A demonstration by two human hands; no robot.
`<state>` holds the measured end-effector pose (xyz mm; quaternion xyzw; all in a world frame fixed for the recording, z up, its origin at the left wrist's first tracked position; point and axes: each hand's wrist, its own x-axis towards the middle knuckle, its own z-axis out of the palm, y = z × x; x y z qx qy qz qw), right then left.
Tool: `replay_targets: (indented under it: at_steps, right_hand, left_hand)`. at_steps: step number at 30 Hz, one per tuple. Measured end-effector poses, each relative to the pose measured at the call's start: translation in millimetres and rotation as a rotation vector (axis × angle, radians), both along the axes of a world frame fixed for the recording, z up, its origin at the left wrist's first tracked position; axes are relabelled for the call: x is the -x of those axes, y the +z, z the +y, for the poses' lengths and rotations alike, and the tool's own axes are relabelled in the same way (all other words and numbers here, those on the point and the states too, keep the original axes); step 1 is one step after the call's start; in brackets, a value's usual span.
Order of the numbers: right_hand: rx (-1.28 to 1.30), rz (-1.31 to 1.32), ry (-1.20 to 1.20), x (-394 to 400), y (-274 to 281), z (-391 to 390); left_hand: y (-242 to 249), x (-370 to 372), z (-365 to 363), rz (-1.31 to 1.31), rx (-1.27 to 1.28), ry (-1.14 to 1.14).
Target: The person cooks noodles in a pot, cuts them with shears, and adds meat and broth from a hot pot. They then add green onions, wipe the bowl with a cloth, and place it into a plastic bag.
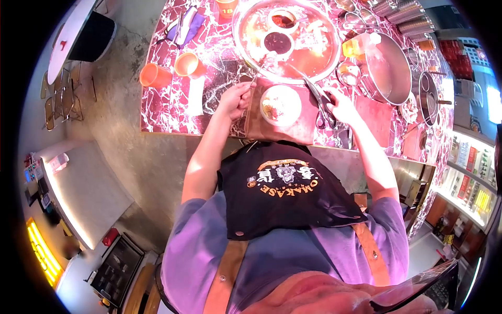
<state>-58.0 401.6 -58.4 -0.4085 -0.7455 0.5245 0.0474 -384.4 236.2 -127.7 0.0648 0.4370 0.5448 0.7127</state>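
Closed fingers of my left hand (237, 100) grip a thin utensil, whose tip reaches toward the large round tray (238, 39); its exact kind is unclear. On the other side, my right hand (341, 106) is closed at a pair of dark-handled scissors (320, 99), with the blades pointing up and left over the tray's near rim. Between my hands, a white bowl (292, 106) with food in it sits on a brown mat (255, 123). The tray holds pieces of food in reddish liquid and two small bowls of dark sauce (277, 43).
Two orange cups (156, 76) stand at the left, beside a white napkin (196, 97). A large metal pot (389, 68) is at the right, near a small bowl with a spoon (348, 73). Stacked metal cups (405, 11) stand at the far right.
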Motion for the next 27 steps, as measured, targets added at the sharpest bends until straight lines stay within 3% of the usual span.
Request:
replay_targets:
  at_steps: [3, 10, 23, 27]
  right_hand:
    - [0.369, 0.233, -0.141, -6.2, 9.4, -47.5]
    - [0.777, 0.509, -0.359, 25.7, -1.9, -170.0]
    - [0.850, 0.540, -0.534, 36.6, -20.8, -216.2]
    - [0.758, 0.609, -0.513, 30.1, -24.1, -219.1]
  left_hand:
    - [0.4, -10.7, -26.8, -0.412, -0.116, 0.127]
    - [19.0, -66.4, -71.9, -0.608, -0.111, 0.198]
    - [16.3, -111.3, -115.7, -0.523, -0.015, 0.081]
    - [15.6, -118.5, -122.4, -0.448, 0.006, 0.073]
